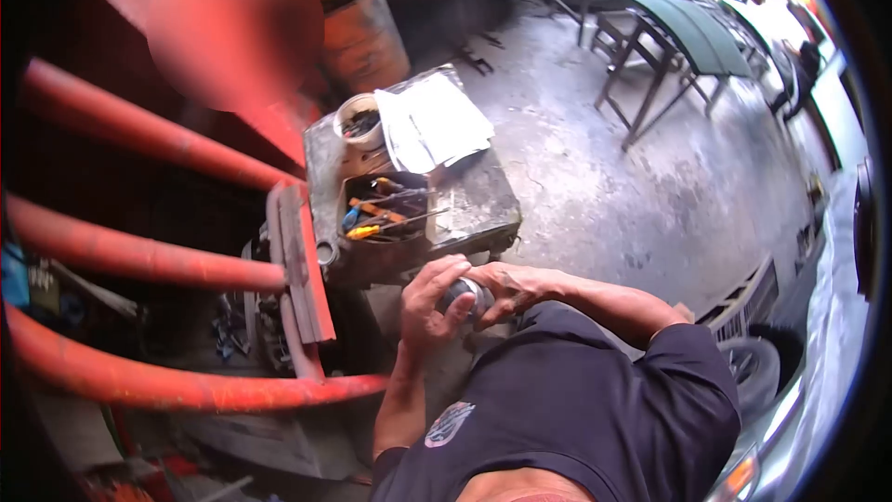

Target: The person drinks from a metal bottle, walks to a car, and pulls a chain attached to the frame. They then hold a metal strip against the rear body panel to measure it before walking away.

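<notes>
A small round grey part [466,296], dark on one side and lighter on the other, is held up in front of my chest. My left hand [432,305] curls around its left side, with the thumb across the front. From the right, my right hand [506,290] closes on its other side, fingers bent against it. The exact kind of part cannot be made out, since both hands cover much of it. Just beyond my hands stands a worn metal bench [474,200].
On the bench are a tool box [386,209] with screwdrivers, a tub [360,121] of small dark pieces and white papers [432,121]. Curved red tubes [186,260] project on the left. A dark-topped table [688,33] stands far right; a wheel [751,367] lies nearer right.
</notes>
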The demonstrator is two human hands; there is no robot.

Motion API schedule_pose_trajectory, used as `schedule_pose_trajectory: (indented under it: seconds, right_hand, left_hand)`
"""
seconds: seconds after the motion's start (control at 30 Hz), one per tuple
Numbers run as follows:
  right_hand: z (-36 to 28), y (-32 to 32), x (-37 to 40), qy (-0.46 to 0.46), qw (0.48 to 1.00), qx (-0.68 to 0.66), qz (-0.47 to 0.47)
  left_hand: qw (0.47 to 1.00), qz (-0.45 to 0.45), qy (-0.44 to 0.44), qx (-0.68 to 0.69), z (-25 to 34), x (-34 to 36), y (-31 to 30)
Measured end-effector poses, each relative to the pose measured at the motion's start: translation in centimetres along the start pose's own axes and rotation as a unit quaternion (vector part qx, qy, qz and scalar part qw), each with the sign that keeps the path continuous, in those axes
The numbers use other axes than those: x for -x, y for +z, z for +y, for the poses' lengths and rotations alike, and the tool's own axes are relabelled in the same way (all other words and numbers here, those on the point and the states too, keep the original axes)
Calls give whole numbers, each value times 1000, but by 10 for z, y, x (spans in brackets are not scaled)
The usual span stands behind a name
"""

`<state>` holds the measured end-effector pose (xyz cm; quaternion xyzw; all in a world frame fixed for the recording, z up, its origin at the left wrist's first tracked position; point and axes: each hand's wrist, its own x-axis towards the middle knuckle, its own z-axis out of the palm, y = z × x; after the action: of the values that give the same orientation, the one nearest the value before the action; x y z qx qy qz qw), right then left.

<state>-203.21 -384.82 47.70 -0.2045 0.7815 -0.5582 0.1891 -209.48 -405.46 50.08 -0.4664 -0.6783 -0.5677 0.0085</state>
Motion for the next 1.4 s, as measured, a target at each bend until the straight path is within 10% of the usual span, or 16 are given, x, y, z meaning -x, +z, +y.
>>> schedule_pose_trajectory:
  seconds: [0.33, 0.57, 0.93, 1.13, 1.4]
  right_hand:
    - [38, 8, 123, 34, 950, 87, 297]
    - [74, -32, 248, 47, 931, 43, 360]
    - [125, -54, 367, 95, 904, 31, 415]
    - [114, -63, 383, 160, 867, 2, 471]
    - [88, -63, 358, 228, 823, 40, 519]
  left_hand:
    - [993, 63, -102, -13, 17, -26, 139]
    - [933, -358, -37, -25, 58, -75, 215]
    - [893, -413, -129, -124, 93, -122, 344]
    - [822, -545, 146, -69, 61, -148, 367]
    - [817, -571, 78, -2, 39, -182, 358]
